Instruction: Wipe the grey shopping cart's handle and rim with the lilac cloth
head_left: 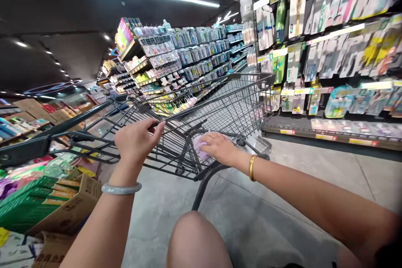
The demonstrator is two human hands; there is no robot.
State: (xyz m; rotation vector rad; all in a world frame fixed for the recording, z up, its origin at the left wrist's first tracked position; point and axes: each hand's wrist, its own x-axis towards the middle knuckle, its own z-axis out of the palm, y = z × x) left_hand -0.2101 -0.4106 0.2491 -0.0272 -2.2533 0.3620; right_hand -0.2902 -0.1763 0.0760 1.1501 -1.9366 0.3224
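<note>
A dark grey wire shopping cart (234, 92) stands in front of me, its basket pointing away to the right. My left hand (136, 137), with a pale bangle at the wrist, is closed around the wire side of the cart near its handle end. Lower down, my right hand (218, 147), wearing a gold bracelet, presses a crumpled light purple cloth (198, 147) against the cart's lower frame. Its fingers curl over the cloth and hide part of it. The cart's handle (25, 150) reaches to the left edge.
Shelves of hanging packs (326, 50) rise close on the right. A further shelf unit (188, 54) stands behind the cart. At the lower left are a cardboard box (78, 205) and green packets (28, 201). My bent knee (196, 238) is below the cart, above the grey floor (150, 205).
</note>
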